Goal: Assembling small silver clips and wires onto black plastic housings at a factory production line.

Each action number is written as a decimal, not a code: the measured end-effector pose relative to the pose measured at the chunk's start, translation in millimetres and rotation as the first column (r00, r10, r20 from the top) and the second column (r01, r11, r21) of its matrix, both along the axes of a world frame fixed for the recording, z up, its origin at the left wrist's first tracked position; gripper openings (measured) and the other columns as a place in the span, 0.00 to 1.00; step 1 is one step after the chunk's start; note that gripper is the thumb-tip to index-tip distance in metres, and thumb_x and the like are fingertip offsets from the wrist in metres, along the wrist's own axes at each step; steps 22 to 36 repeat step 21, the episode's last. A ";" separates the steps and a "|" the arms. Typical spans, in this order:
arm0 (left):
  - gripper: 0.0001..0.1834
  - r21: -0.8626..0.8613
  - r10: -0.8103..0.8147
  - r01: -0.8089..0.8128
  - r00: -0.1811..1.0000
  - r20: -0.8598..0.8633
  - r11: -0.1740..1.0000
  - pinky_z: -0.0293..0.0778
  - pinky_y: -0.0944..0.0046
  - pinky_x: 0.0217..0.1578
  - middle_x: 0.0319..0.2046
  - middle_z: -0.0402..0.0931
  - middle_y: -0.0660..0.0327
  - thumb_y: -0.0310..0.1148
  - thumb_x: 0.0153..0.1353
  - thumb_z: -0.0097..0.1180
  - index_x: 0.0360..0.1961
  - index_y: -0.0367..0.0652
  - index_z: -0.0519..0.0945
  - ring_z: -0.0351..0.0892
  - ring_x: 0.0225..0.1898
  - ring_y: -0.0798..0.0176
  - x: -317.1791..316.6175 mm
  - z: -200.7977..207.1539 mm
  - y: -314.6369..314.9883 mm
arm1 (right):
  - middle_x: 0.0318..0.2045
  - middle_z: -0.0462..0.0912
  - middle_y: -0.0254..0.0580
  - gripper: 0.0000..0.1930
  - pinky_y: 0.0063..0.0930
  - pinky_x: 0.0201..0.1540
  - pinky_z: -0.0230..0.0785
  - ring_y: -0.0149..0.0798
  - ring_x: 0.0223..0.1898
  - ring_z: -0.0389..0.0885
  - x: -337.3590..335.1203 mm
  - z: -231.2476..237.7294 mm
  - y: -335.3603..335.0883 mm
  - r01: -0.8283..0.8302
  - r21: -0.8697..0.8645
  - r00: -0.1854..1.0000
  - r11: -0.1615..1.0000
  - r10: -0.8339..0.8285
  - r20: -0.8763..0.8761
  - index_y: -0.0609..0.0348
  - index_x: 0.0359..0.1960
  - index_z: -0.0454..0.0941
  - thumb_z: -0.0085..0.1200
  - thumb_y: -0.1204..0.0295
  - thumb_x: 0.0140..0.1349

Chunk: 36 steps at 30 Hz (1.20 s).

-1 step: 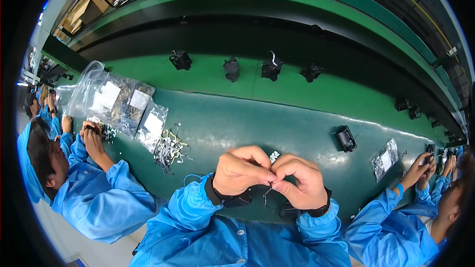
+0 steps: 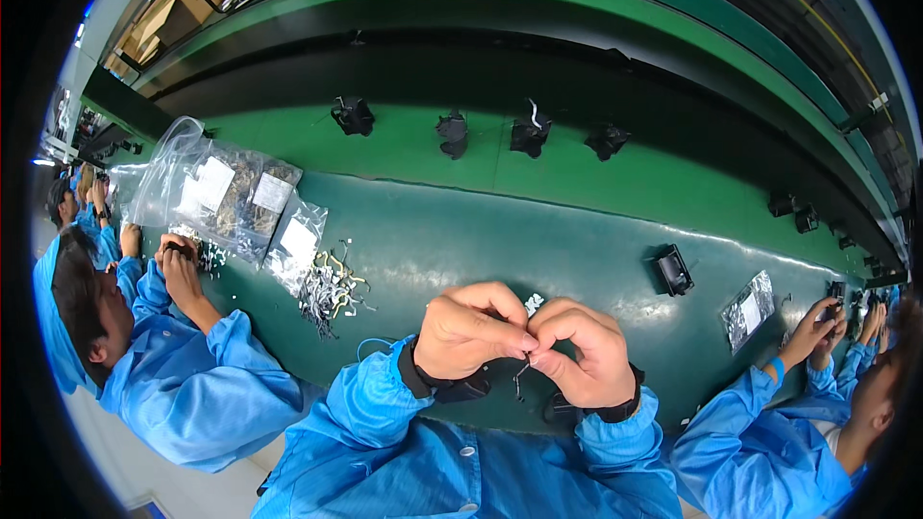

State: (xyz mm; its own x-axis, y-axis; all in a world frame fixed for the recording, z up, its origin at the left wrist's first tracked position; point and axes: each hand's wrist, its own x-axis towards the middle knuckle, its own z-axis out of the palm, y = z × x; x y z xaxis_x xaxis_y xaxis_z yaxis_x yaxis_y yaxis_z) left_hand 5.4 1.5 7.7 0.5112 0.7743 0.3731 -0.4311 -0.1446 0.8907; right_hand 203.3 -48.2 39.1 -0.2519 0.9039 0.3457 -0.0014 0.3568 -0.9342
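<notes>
Left hand (image 2: 471, 332): curled, fingertips pressed against the right hand's – pinching a small wire clip (image 2: 520, 375) between them.
Right hand (image 2: 582, 351): curled the same way, thumb and forefinger closed on the clip's upper end.
Clip: held just above the tabletop (image 2: 538, 250), its thin legs hanging below the knuckles; most of it hidden by the fingers.
Nearby: a heap of loose clips (image 2: 327, 288) to the left, clear bags (image 2: 226, 192) beyond it, a black part (image 2: 673, 269) to the right.
Neighbours: 2 people in blue sleeves worked at either side.
Risk: the clip could slip and drop – the grip was only fingertip-deep; forcing it might bend the legs.
</notes>
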 end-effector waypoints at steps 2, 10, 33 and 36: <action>0.06 0.012 0.013 -0.013 1.000 -0.008 1.000 0.78 0.65 0.31 0.35 0.80 0.55 0.21 0.58 0.71 0.37 0.39 0.90 0.81 0.32 0.62 -0.3 -1.2 1.3 | 0.35 0.81 0.44 0.06 0.30 0.38 0.75 0.40 0.35 0.82 -4.0 -1.1 -1.1 0.030 0.010 0.999 0.999 -0.031 0.021 0.63 0.39 0.77 0.63 0.81 0.64; 0.08 -0.022 0.117 -0.116 0.990 0.075 0.993 0.80 0.67 0.36 0.40 0.81 0.56 0.19 0.61 0.68 0.42 0.37 0.90 0.82 0.37 0.65 -3.5 -13.0 6.3 | 0.34 0.81 0.45 0.05 0.31 0.38 0.75 0.40 0.34 0.83 5.9 -9.0 -1.2 0.118 -0.102 0.993 0.988 -0.120 -0.012 0.62 0.38 0.76 0.60 0.77 0.66; 0.10 -0.258 0.238 -0.266 0.962 -0.134 0.929 0.81 0.66 0.34 0.41 0.83 0.47 0.27 0.69 0.62 0.49 0.35 0.83 0.86 0.36 0.59 -2.4 -10.1 6.4 | 0.25 0.86 0.46 0.12 0.38 0.32 0.75 0.47 0.28 0.86 15.4 -14.0 14.2 0.068 -0.343 0.824 0.937 0.141 0.548 0.60 0.42 0.85 0.66 0.68 0.59; 0.10 -0.258 0.238 -0.266 0.962 -0.134 0.929 0.81 0.66 0.34 0.41 0.83 0.47 0.27 0.69 0.62 0.49 0.35 0.83 0.86 0.36 0.59 -2.4 -10.1 6.4 | 0.25 0.86 0.46 0.12 0.38 0.32 0.75 0.47 0.28 0.86 15.4 -14.0 14.2 0.068 -0.343 0.824 0.937 0.141 0.548 0.60 0.42 0.85 0.66 0.68 0.59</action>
